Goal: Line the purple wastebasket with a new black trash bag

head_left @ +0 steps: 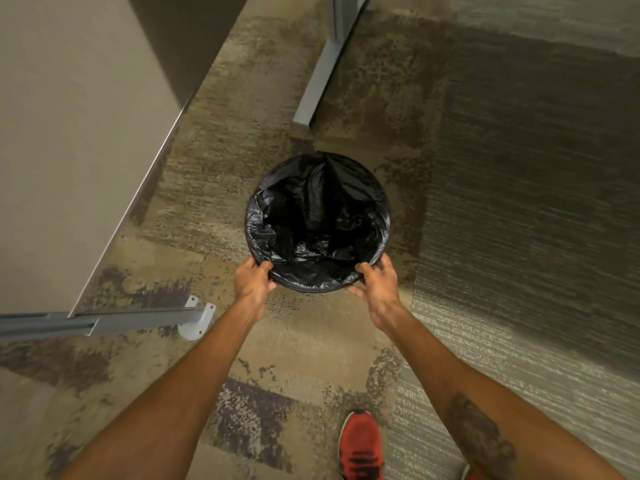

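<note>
A round wastebasket (313, 289) stands on the carpet, seen from above. A black trash bag (317, 220) fills its inside and is folded over the rim all round, so only a thin dark edge of the basket shows at the near side. My left hand (252, 280) pinches the bag and rim at the near left. My right hand (377, 282) grips the bag and rim at the near right. Both arms reach down from the bottom of the view.
A beige desk panel (69, 150) with a grey metal foot (194, 318) stands at the left. Another grey desk leg (320, 74) lies beyond the basket. Patterned carpet (519, 237) spreads to the right. A red shoe (360, 445) is at the bottom.
</note>
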